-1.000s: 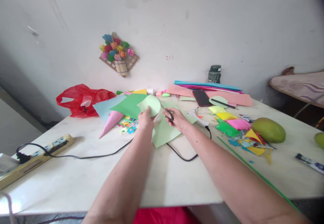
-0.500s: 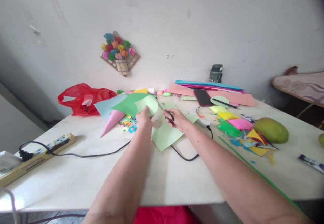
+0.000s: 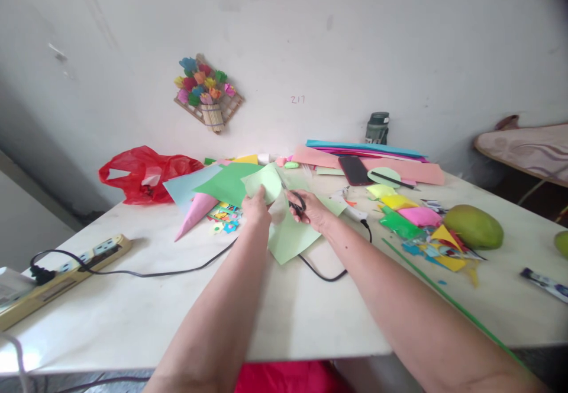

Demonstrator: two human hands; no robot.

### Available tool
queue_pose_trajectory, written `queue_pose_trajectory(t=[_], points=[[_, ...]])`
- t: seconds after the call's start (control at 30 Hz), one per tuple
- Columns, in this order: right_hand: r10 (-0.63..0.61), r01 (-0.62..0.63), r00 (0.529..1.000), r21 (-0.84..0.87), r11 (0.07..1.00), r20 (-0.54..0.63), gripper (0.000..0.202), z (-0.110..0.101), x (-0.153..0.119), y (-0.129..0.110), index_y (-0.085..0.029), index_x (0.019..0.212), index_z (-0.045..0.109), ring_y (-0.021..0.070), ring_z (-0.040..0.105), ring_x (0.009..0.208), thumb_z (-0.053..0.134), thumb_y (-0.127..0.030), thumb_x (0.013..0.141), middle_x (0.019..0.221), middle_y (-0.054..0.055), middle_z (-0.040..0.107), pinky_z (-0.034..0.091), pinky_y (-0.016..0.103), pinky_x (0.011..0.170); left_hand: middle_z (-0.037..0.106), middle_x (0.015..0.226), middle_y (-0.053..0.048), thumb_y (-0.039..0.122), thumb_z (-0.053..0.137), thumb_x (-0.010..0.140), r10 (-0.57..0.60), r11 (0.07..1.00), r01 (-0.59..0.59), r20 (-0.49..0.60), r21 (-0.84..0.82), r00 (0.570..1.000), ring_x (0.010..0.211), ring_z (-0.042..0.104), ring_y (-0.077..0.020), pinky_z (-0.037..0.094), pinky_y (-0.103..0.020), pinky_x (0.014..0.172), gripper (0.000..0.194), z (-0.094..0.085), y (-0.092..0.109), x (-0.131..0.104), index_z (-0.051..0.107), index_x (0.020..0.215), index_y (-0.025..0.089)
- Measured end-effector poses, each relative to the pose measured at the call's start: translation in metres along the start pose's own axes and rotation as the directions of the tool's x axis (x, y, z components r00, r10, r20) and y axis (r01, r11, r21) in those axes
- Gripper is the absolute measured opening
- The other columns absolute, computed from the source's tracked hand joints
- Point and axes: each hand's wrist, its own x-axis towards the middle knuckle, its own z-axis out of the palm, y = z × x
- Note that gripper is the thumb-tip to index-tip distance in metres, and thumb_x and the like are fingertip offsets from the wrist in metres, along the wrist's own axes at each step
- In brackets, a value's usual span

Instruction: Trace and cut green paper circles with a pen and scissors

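Observation:
My left hand [image 3: 257, 205] pinches a pale green piece of paper [image 3: 268, 183] with a rounded edge, held above the table. In my right hand [image 3: 311, 211] are black-handled scissors [image 3: 296, 203], their blades at the right edge of that paper. Below both hands lies a larger pale green sheet [image 3: 290, 240]. A dark green sheet [image 3: 222, 183] and a pink paper cone [image 3: 196, 215] are left of my left hand. Part of the blades is hard to make out against the paper.
A black cord [image 3: 155, 274] runs from the power strip [image 3: 89, 263] across the table. To the right are a phone [image 3: 354, 171], a pale green paper circle [image 3: 379, 175], colourful packets [image 3: 402, 227], paper scraps and a green mango [image 3: 474, 227]. A red plastic bag [image 3: 133, 183] sits back left.
My left hand and the pale green piece have shifted slightly right, closer to the scissors. The handles seem more spread, and the blades now overlap the paper's right edge.

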Motion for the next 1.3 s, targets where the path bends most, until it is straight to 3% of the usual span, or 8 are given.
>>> queue_pose_trajectory(t=[0.33, 0.57, 1.3], points=[[-0.029, 0.029, 0.999, 0.006, 1.0, -0.035, 0.042, 0.0, 0.0, -0.001, -0.018, 0.079, 0.05, 0.0042, 0.04, 0.032, 0.065, -0.054, 0.063, 0.046, -0.006, 0.049, 0.015, 0.015, 0.028, 0.062, 0.083, -0.004, 0.011, 0.065, 0.07, -0.01, 1.0, 0.01, -0.001, -0.029, 1.0, 0.075, 0.062, -0.0169, 0.055, -0.036, 0.064, 0.02, 0.005, -0.006, -0.009, 0.056, 0.087, 0.014], [-0.014, 0.018, 0.997, 0.056, 0.998, -0.071, 0.04, 0.0, 0.002, 0.0, -0.019, 0.082, 0.052, 0.0029, 0.037, 0.033, 0.067, -0.05, 0.063, 0.045, -0.008, 0.046, 0.027, 0.015, 0.033, 0.062, 0.085, -0.005, 0.013, 0.066, 0.069, -0.006, 1.0, 0.006, -0.007, -0.013, 1.0, 0.075, 0.062, -0.0171, 0.055, -0.036, 0.063, 0.022, 0.004, -0.005, -0.008, 0.057, 0.089, 0.014], [0.03, -0.031, 0.996, -0.008, 0.999, -0.089, 0.035, 0.001, 0.004, 0.0, -0.019, 0.093, 0.053, 0.0028, 0.036, 0.031, 0.066, -0.041, 0.068, 0.045, -0.008, 0.046, 0.026, 0.015, 0.033, 0.061, 0.085, -0.005, 0.018, 0.065, 0.07, 0.003, 1.0, -0.002, -0.05, 0.023, 0.999, 0.076, 0.062, -0.0177, 0.054, -0.033, 0.061, 0.021, -0.001, -0.001, 0.003, 0.056, 0.089, 0.015]])
